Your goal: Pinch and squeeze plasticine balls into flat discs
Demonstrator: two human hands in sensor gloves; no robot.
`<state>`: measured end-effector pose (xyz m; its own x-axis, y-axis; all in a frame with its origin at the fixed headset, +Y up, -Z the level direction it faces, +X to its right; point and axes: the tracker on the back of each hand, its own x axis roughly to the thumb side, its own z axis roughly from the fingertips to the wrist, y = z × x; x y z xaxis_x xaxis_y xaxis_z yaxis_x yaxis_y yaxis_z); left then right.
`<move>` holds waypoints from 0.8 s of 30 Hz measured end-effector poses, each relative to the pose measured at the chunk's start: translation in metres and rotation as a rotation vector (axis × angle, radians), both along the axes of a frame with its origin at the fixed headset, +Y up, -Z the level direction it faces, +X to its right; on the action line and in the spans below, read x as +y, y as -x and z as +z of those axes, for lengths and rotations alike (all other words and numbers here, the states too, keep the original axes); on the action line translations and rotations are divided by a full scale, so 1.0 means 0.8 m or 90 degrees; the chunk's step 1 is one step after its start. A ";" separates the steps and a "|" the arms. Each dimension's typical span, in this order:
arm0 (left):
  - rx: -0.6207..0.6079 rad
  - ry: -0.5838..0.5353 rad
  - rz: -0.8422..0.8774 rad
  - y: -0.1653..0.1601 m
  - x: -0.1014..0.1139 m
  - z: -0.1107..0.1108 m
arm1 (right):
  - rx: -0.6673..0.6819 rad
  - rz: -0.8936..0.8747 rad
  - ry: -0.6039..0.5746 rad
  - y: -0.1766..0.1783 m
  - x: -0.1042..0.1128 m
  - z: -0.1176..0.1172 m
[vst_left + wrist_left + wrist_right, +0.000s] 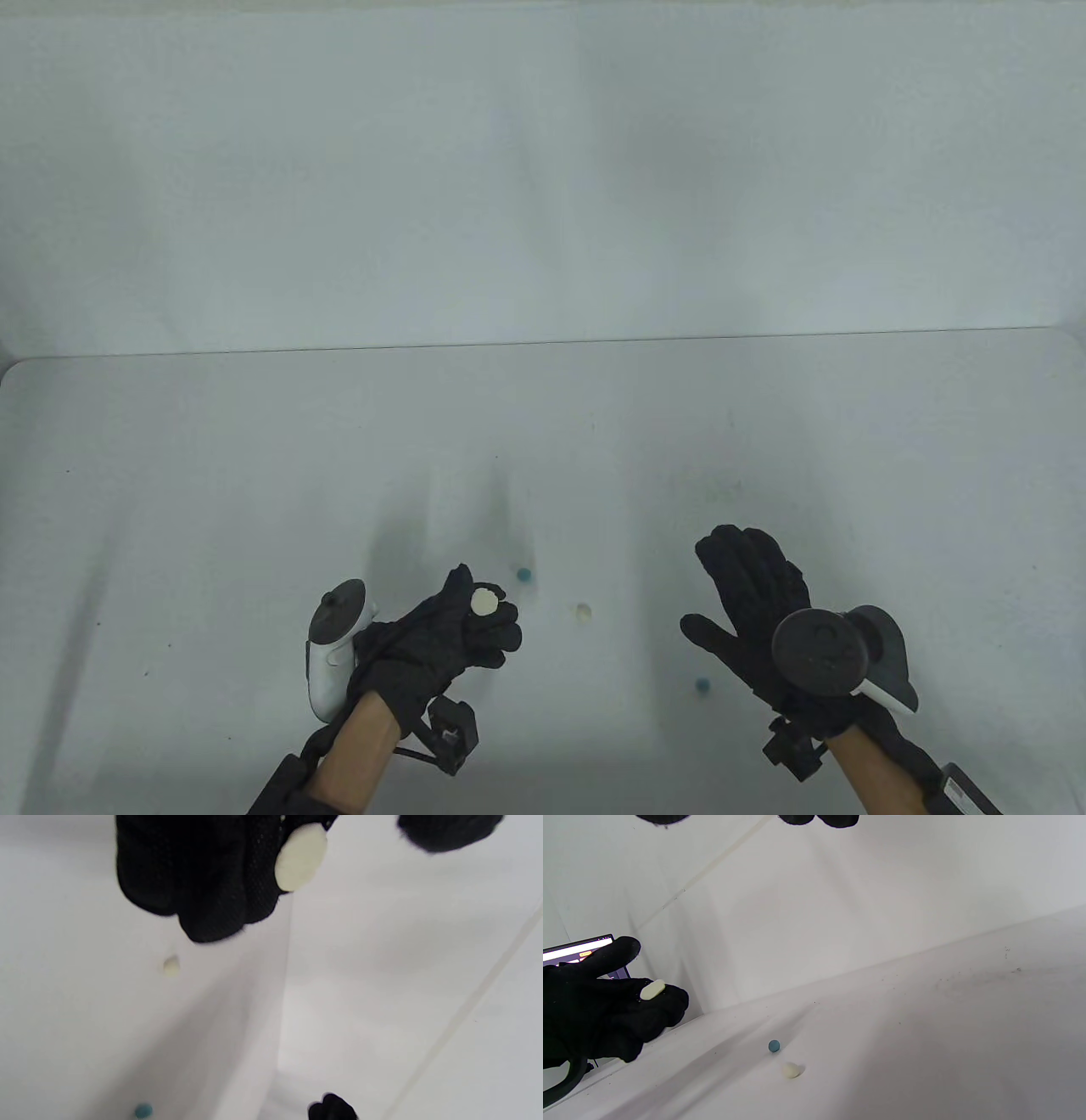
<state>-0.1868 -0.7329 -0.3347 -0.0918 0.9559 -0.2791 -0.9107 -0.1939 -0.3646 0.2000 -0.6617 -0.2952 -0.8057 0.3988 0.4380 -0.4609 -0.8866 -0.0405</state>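
White tabletop (254, 475) holds three small balls. Left hand (441, 637) carries a cream disc (484, 601) on its fingertips, flat face upward, thumb lifted clear. Right hand (751, 611) hovers, grip spread wide.

A flattened cream disc (652, 989) lies on the left hand (606, 1005) above the table (925, 1035).

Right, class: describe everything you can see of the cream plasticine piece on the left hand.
The cream plasticine piece is already flattened into a small, smooth, matte disc with rounded edges. It lies on the gloved fingers of the left hand, raised above the table. The thumb stands apart from it; nothing else touches it.
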 end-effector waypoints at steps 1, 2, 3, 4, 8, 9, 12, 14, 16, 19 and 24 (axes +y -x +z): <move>0.005 0.005 0.001 -0.001 -0.001 0.000 | 0.001 0.001 0.002 0.000 0.000 0.000; 0.005 0.004 -0.007 -0.001 -0.001 -0.001 | 0.001 0.002 0.003 0.000 0.000 0.000; 0.008 -0.001 -0.022 0.000 -0.002 -0.001 | 0.000 0.004 0.002 0.000 0.000 0.000; 0.027 0.002 -0.036 0.001 -0.002 0.000 | -0.001 0.002 0.001 0.000 0.000 0.000; 0.037 0.005 -0.057 0.002 0.000 -0.002 | 0.001 0.003 0.003 0.000 0.000 0.000; 0.035 -0.010 -0.068 0.002 0.001 -0.004 | 0.001 0.004 0.003 0.000 0.000 0.000; 0.045 -0.012 -0.059 0.001 0.004 -0.003 | 0.002 0.002 0.003 0.001 0.000 0.000; 0.042 -0.017 -0.067 0.001 0.006 -0.004 | 0.003 0.004 0.005 0.001 0.000 0.000; 0.050 -0.027 -0.082 0.001 0.007 -0.003 | 0.001 0.002 0.000 0.001 0.001 0.000; 0.048 -0.027 -0.067 0.002 0.007 -0.003 | 0.002 0.002 0.001 0.001 0.000 0.000; 0.003 0.003 0.011 -0.004 -0.001 -0.001 | 0.003 0.001 0.000 0.001 0.000 0.000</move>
<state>-0.1834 -0.7333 -0.3356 -0.1099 0.9527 -0.2833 -0.9086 -0.2118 -0.3600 0.1995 -0.6614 -0.2949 -0.8042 0.3981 0.4414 -0.4599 -0.8872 -0.0378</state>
